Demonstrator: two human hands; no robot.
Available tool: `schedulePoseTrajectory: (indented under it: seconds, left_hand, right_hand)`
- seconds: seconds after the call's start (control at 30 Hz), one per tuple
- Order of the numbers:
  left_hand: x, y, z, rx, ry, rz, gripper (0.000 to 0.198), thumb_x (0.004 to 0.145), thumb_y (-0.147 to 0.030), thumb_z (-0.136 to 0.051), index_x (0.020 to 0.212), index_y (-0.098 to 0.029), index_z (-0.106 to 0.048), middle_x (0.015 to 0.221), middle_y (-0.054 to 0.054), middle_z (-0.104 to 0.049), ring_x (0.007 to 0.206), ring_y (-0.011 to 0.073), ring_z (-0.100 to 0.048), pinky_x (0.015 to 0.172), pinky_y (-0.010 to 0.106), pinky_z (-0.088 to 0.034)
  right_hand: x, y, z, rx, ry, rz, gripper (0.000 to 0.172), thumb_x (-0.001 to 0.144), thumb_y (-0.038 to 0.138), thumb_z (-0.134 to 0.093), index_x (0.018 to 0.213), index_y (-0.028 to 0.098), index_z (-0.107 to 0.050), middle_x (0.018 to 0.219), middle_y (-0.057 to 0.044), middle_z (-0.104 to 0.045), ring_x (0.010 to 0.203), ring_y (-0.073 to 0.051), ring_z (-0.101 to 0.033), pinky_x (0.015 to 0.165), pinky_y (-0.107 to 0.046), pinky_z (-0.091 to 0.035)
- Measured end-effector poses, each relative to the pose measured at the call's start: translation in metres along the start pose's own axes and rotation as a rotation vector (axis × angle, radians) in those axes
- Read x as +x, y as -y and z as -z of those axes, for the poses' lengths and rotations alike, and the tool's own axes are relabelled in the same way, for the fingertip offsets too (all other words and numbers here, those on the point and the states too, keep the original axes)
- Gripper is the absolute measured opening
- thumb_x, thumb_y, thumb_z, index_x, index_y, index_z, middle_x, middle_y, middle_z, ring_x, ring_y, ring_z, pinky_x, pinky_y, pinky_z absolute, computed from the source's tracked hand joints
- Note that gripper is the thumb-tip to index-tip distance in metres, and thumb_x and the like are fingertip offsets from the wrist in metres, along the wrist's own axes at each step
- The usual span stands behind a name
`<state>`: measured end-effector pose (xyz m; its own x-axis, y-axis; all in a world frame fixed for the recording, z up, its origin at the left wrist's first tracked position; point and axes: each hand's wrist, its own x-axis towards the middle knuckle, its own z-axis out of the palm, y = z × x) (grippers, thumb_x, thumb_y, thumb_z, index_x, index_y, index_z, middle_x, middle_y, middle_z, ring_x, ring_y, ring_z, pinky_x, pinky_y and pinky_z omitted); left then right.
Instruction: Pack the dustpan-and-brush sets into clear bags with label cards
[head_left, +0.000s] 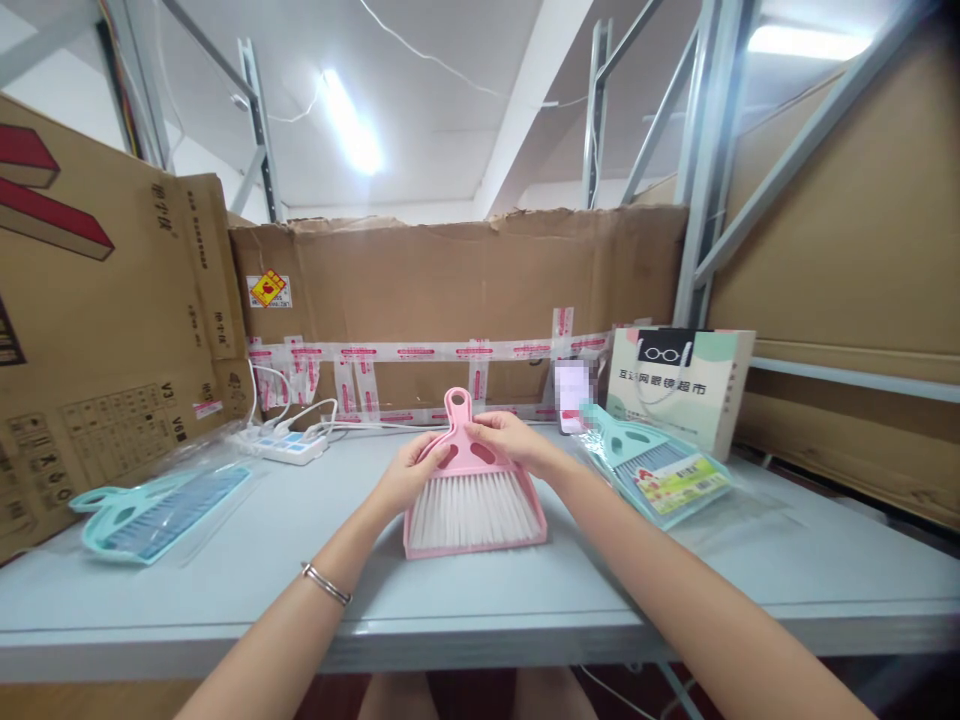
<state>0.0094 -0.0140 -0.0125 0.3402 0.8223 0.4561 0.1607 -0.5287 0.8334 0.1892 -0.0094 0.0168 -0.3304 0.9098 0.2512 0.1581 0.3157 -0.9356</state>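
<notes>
A pink hand brush with white bristles (480, 508) lies nested in a pink dustpan (475, 551), handle pointing away from me, in the middle of the table. My left hand (415, 466) grips the left shoulder of the set, thumb on top near an oval hole. My right hand (511, 440) holds the upper right part by the base of the handle, thumb and fingertips pressed on the pink plastic. The fingers underneath are hidden. A metal bracelet (327, 584) is on my left wrist.
On the left lies a teal brush-and-dustpan set (161, 512) in clear plastic; another teal set (660, 470) with a label lies right. A white power strip (289, 443), a phone (574, 395) and a paper bag (679, 390) stand behind. Cardboard boxes (450, 285) wall the grey table (322, 520).
</notes>
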Motion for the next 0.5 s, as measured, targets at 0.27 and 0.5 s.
schedulePoseTrajectory:
  seconds: [0.27,0.5]
  left_hand:
    - [0.029,-0.002,0.004,0.28,-0.124,0.121,0.035,0.073,-0.044,-0.054,0.073,-0.012,-0.069,0.062,0.003,-0.061,0.061,0.0146,-0.054,0.059,0.025,-0.038]
    - [0.034,0.001,0.0,0.045,-0.166,0.28,0.034,0.06,-0.037,-0.069,0.08,-0.011,-0.074,0.067,0.005,-0.068,0.061,0.0148,-0.056,0.06,0.027,-0.042]
  right_hand:
    - [0.016,-0.021,-0.013,0.019,-0.093,-0.096,0.035,0.064,0.046,-0.067,0.058,0.012,-0.059,0.044,0.004,-0.047,0.041,-0.006,-0.038,0.044,-0.021,-0.024]
    - [0.013,-0.026,-0.008,0.149,-0.165,-0.179,0.026,0.057,0.035,-0.075,0.058,0.011,-0.066,0.051,-0.001,-0.059,0.05,-0.01,-0.05,0.052,-0.022,-0.037]
